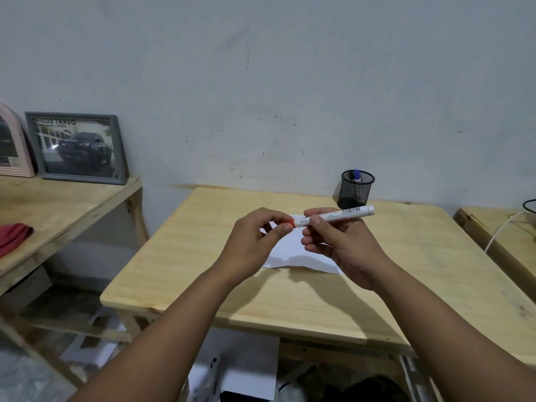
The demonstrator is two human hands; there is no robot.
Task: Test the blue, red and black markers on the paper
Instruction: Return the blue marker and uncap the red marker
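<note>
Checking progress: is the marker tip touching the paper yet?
No, both hands hold the red marker in the air above the paper.

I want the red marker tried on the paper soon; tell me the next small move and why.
Probably pull the cap straight off with the left hand. Its fingertips pinch the red cap end of the red marker, the right hand grips the white barrel, and both are held above the paper, so no tip shows yet for marking.
</note>
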